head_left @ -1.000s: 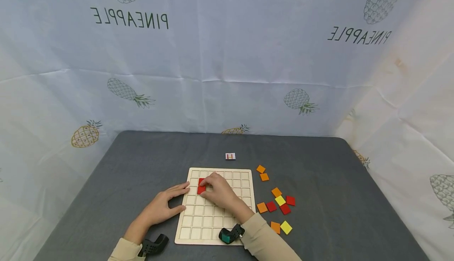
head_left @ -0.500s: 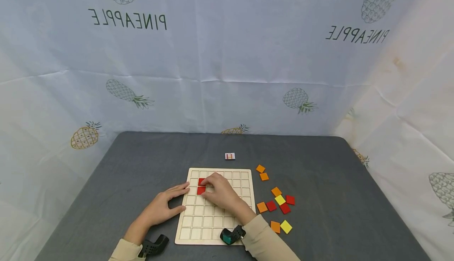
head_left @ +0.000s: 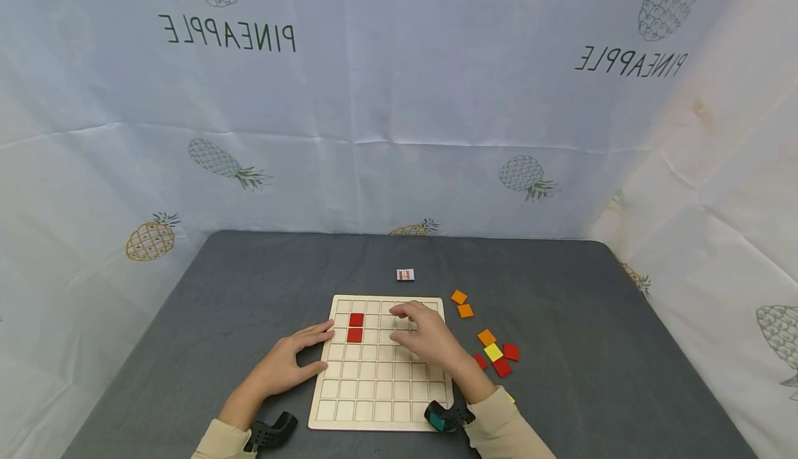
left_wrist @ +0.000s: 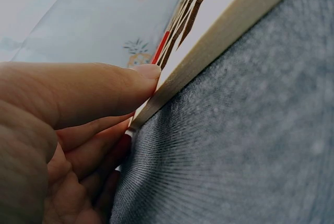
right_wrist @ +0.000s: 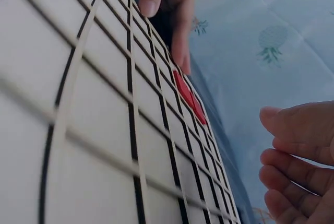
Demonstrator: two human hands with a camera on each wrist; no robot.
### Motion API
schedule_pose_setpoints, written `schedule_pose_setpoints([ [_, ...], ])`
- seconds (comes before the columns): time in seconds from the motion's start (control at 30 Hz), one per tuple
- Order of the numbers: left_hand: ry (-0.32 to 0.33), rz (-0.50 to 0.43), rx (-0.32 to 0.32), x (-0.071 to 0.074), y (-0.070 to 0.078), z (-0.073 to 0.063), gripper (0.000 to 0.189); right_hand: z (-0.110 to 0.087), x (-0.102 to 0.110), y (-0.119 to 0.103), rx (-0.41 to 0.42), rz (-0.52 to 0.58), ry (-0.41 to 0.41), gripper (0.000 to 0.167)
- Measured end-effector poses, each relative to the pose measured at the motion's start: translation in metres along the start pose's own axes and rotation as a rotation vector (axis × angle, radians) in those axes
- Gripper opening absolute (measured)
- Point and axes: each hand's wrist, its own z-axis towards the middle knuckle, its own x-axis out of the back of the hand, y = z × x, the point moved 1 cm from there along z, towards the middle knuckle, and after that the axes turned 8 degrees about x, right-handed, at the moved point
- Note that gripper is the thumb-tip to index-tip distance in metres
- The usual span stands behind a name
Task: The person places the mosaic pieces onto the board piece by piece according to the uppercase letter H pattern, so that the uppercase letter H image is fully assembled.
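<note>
Two hands show in my feeds, and I read the scene from the left. From the head camera I see the left hand [head_left: 283,362] at the left edge of the pale gridded board [head_left: 365,410], fingers extended and thumb well apart from them. My left wrist view shows the thumb tip [left_wrist: 148,71] touching that edge. The board lies flat on the dark grey table [head_left: 299,258]. In its second column, second and third rows from the far side, I find two red squares [head_left: 354,335], one beyond the other. Past the far edge sits a small patterned card [head_left: 405,275]. Next, the right hand [head_left: 430,338] hangs above the grid's right part, thumb and fingers parted. Right of the board I count two orange tiles [head_left: 465,311] close together, then nearer, another orange tile [head_left: 486,338] beside a yellow tile [head_left: 493,352], with three red tiles [head_left: 501,367] around it, one partly covered by the forearm.
</note>
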Motion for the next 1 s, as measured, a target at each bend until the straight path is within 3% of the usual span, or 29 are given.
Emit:
schedule_pose_setpoints([
  [0.2, -0.001, 0.005, -0.001, -0.001, -0.001, 0.0, 0.053, -0.03, 0.027, 0.016, -0.011, -0.021, 0.06, 0.038],
  [0.63, -0.014, -0.008, 0.011, -0.003, -0.001, -0.001, 0.054, -0.1, 0.08, 0.054, -0.15, -0.143, 0.192, 0.042],
  [1.0, 0.002, -0.003, 0.002, -0.004, 0.0, 0.0, 0.053, -0.133, 0.1, 0.079, -0.207, -0.208, 0.204, 0.043],
])
